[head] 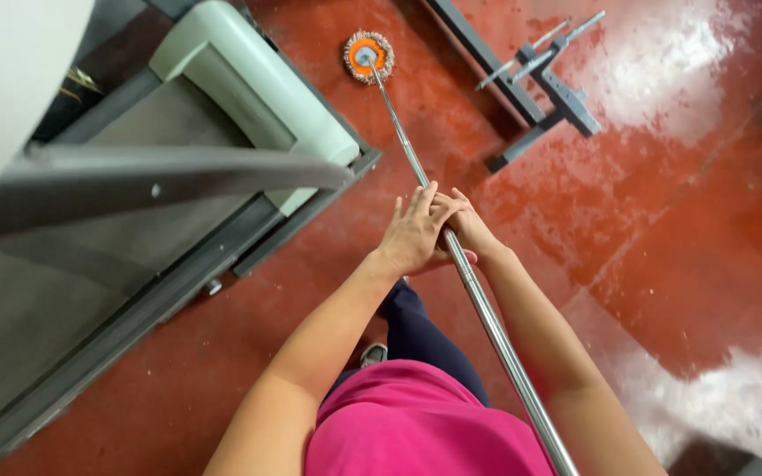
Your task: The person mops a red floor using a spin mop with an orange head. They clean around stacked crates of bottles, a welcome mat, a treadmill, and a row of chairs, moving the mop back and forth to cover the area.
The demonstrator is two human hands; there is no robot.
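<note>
Both the left hand and right hand clasp the mop pole, its round orange head (resting on wet red floor) just beside the treadmill, so short, even strokes seem wise.

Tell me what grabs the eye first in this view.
A long metal mop pole runs up the middle, gripped by the left hand and right hand together. Its round orange mop head sits on the wet red floor at the top. A treadmill fills the left, and a grey metal stand lies at upper right.
</note>
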